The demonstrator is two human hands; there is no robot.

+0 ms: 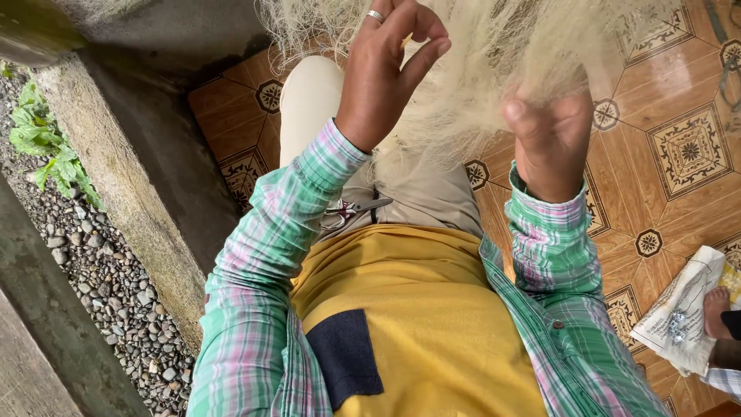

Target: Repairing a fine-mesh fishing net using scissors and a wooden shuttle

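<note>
Fibre bundle (478,69): pale, straw-coloured loose strands, raised in front of me above my lap, spreading across the top of the view. Left hand (386,73): fingers curled, thumb and forefinger pressed together on a few strands; silver ring (376,15) on one finger. Right hand (549,143): closed in a fist, its grip wrapped around a hank of the same fibre. Scissors (349,211): lying on my lap below the hands, on beige trousers, apart from both hands. Clothing: green and pink plaid sleeves, yellow shirt with dark pocket patch. Floor (679,147): glossy patterned brown tiles. Lower right: white sack (683,309) and another person's bare foot (715,307). Left: concrete ledge (116,177), gravel, green plant.
</note>
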